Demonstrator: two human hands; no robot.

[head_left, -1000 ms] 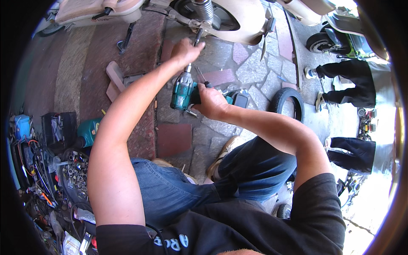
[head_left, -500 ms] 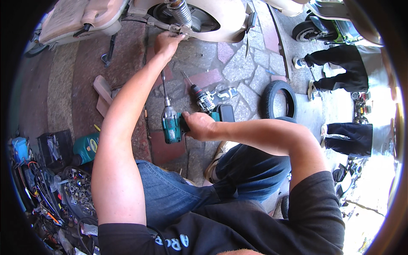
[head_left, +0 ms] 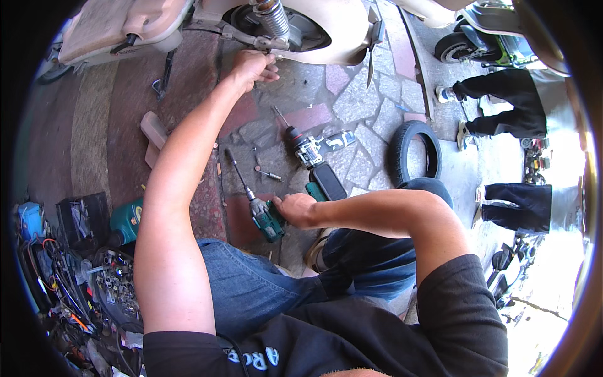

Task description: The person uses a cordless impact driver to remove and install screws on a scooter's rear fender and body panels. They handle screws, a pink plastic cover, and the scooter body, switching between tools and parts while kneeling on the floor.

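Nearest, beyond the jeans, the right hand [head_left: 296,209] is closed round the grip of one teal cordless impact driver [head_left: 267,224], its dark battery [head_left: 330,181] jutting out past the knuckles; compared with half a second ago the driver sits lower, closer to the knees, and its single long socket extension [head_left: 240,174], upright then beside the left forearm, now slants up and left over the paving. To the left, a heap of small metal parts [head_left: 118,283] lies among cables and tools; whether a tray holds it is hard to tell. Past it stand one teal bottle [head_left: 127,218], contents hidden, one open black box [head_left: 99,210] with something clear inside, and one blue container [head_left: 29,218], contents unclear. On the stones just ahead, one small metal rod [head_left: 271,175], covered by the driver half a second ago, now shows, near one pale-and-black drill [head_left: 308,151] lying on its side; one loose tyre [head_left: 399,154] lies to the right. Farther out, the left hand [head_left: 252,68] is at the lower mount of the one visible coil shock absorber [head_left: 270,19], its fingers looser and more parted than before; whether they grip anything cannot be told. Beyond are the pale scooter [head_left: 344,34] bearing that shock, one green-and-black motorcycle [head_left: 505,47] and two pairs of dark trousers [head_left: 512,103].
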